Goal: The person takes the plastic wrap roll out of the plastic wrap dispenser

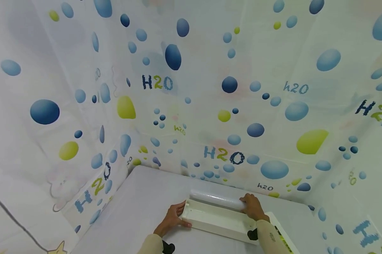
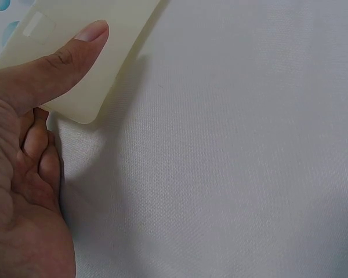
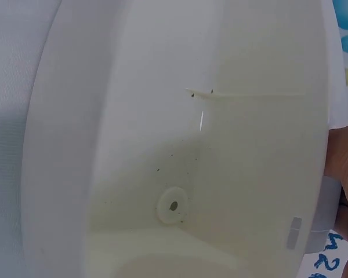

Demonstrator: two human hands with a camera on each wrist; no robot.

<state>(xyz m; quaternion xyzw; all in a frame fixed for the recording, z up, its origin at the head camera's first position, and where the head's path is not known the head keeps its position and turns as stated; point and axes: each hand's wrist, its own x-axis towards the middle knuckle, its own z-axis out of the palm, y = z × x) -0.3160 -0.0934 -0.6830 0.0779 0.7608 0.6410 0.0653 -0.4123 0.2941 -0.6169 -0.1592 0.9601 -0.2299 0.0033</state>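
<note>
A long cream plastic box (image 1: 219, 216), open at the top, lies on the white cloth in the head view. My left hand (image 1: 172, 218) grips its left end, the thumb on the front side and the fingers at the back corner. In the left wrist view that thumb (image 2: 75, 61) presses flat on the box's outer wall. Along the back of the box lies a roll of clear plastic film (image 1: 214, 198). My right hand (image 1: 253, 207) holds the roll's right end. The right wrist view looks into the box interior (image 3: 255, 150), with a small round boss and dark specks inside.
A long white piece with a yellow-green label (image 1: 283, 237) lies at the right, partly under my right forearm. White cloth (image 1: 140, 208) covers the table. Curtains printed with bubbles and H2O (image 1: 194, 84) hang at the back and both sides.
</note>
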